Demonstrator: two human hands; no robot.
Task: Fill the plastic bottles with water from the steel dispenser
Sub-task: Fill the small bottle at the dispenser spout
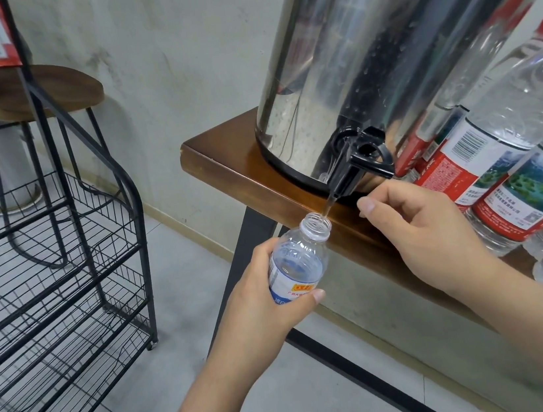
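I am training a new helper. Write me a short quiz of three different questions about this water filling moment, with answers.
1. True or false: the small bottle has its cap on.
2. Which hand holds the small bottle under the black tap: A) left hand, B) right hand?
3. Fill in: the steel dispenser stands on a ______ table.

Key:
1. False; its mouth is open and a thin stream of water runs into it.
2. A.
3. Wooden.

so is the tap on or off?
On. A thin stream runs from the black tap into the uncapped bottle that the left hand holds under it.
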